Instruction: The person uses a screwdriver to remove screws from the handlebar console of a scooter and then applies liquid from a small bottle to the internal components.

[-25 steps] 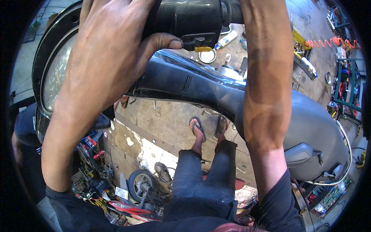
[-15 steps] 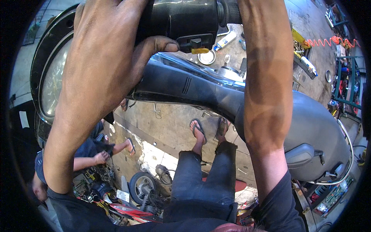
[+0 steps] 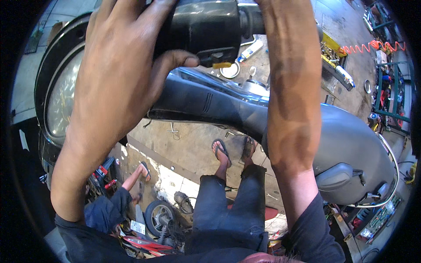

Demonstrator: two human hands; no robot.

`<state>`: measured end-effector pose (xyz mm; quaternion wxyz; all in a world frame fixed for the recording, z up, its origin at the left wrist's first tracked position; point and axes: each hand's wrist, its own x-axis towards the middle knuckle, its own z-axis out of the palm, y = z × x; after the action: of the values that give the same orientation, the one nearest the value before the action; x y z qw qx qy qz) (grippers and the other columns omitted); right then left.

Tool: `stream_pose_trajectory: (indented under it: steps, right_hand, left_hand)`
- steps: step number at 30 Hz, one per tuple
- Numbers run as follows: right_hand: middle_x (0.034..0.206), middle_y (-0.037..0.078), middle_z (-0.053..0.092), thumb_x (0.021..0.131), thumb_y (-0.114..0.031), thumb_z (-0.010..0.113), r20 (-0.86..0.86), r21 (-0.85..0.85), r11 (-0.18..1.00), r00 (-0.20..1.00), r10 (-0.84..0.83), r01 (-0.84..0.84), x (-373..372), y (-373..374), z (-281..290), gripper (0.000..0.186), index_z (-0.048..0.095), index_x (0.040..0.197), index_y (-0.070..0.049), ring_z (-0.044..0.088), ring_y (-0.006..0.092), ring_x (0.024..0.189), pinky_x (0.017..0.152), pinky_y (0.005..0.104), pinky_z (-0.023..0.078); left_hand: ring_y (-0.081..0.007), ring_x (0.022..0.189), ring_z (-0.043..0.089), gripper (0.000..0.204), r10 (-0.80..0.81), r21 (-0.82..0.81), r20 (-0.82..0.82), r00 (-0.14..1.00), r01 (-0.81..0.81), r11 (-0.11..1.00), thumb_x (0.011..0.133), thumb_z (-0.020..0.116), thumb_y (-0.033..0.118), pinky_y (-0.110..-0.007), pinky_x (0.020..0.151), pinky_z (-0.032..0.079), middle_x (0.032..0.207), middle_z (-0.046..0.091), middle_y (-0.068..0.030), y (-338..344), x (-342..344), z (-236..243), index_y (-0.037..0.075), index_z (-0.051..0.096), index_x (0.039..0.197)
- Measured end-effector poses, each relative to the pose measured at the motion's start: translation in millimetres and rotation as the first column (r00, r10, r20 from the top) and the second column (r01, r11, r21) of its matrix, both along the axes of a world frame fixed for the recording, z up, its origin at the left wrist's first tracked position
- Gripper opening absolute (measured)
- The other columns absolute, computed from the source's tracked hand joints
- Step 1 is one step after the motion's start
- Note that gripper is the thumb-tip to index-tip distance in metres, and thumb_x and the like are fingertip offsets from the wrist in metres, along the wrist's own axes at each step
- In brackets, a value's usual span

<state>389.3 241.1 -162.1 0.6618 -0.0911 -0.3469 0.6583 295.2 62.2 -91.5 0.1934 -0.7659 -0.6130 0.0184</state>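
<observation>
My left hand lies over the black handlebar switch housing of a motorbike. Its thumb stretches along the near side, close to a yellow switch; the fingertips are cut off by the upper edge. Left of the hand is the round speedometer, partly covered by it. My right forearm rises past the black handlebar grip, and the right hand itself lies beyond the upper edge. Below the bars runs the bike's dark body, leading to the grey seat.
Another person's leg is at lower left, near a wheel and motorbike parts. A white dish and a white-blue tube lie on the floor. A tool tray, a red coiled hose and a green rack are at right.
The view has shifted slightly, and the switch housing and my right forearm sit a little further left. At lower left the other person has moved lower. My left hand keeps its hold.
</observation>
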Motion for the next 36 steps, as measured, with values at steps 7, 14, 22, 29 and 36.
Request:
stream_pose_trajectory:
  steps: [7, 14, 22, 29, 36]
  right_hand:
    - [0.075, 0.008, 0.052, 0.093, -0.005, 0.049, -0.028, -0.096, 0.992, 0.997, 0.078, -0.081, -7.5, 10.0, -2.0, 0.007, 0.054, 0.09, -0.002, 0.049, 0.0159, 0.058, 0.051, 0.0323, 0.044]
    - [0.076, 0.008, 0.052, 0.094, -0.005, 0.051, -0.029, -0.157, 0.985, 0.998, 0.064, -0.068, -4.9, 20.8, -3.8, 0.006, 0.055, 0.092, -0.001, 0.048, 0.0161, 0.057, 0.048, 0.0302, 0.042]
    - [0.074, 0.004, 0.047, 0.097, -0.009, 0.052, -0.008, -0.177, 0.983, 0.999, 0.039, -0.04, 35.2, 17.6, 6.7, 0.009, 0.052, 0.091, -0.002, 0.041, 0.0103, 0.052, 0.044, 0.024, 0.035]
    - [0.073, 0.0, 0.042, 0.099, -0.012, 0.054, 0.045, -0.181, 0.983, 0.999, 0.017, -0.008, 139.2, -20.8, 17.2, 0.013, 0.049, 0.09, -0.003, 0.034, 0.0052, 0.049, 0.039, 0.0186, 0.029]
    - [0.066, -0.002, 0.05, 0.089, -0.018, 0.069, 0.614, -0.509, 0.814, 0.781, 0.115, 0.28, 147.8, -154.8, 2.3, 0.027, 0.055, 0.107, -0.006, 0.041, 0.0056, 0.043, 0.038, 0.0214, 0.033]
  left_hand:
    - [-0.036, 0.119, 0.047, 0.079, 0.086, -0.046, -0.006, 0.996, -0.086, 0.995, 0.073, 0.076, 0.017, -0.043, 0.103, 0.039, 0.126, 0.049, -0.015, -3.7, 7.2, 4.8, 0.012, 0.045, 0.145]
    - [-0.0387, 0.129, 0.042, 0.08, 0.14, -0.089, -0.056, 0.989, -0.144, 0.985, 0.074, 0.076, 0.017, -0.045, 0.11, 0.035, 0.137, 0.045, -0.0176, -0.6, 5.3, 4.6, 0.014, 0.042, 0.147]
    - [-0.0365, 0.122, 0.047, 0.086, 0.144, -0.107, 0.042, 0.989, -0.138, 0.985, 0.068, 0.079, 0.007, -0.043, 0.106, 0.039, 0.13, 0.047, -0.0177, -2.6, 6.7, 4.0, 0.012, 0.043, 0.146]
    - [-0.0347, 0.109, 0.054, 0.08, 0.096, -0.017, 0.191, 0.977, -0.095, 0.995, 0.059, 0.087, 0.011, -0.042, 0.096, 0.045, 0.116, 0.053, -0.016, -3.0, 4.5, 5.9, 0.006, 0.054, 0.132]
    - [-0.0245, 0.086, 0.059, 0.041, -0.175, 0.131, 0.407, 0.897, 0.132, 0.983, 0.069, 0.081, 0.013, -0.037, 0.076, 0.047, 0.091, 0.06, -0.0052, -49.1, 32.5, -30.5, 0.009, 0.065, 0.106]
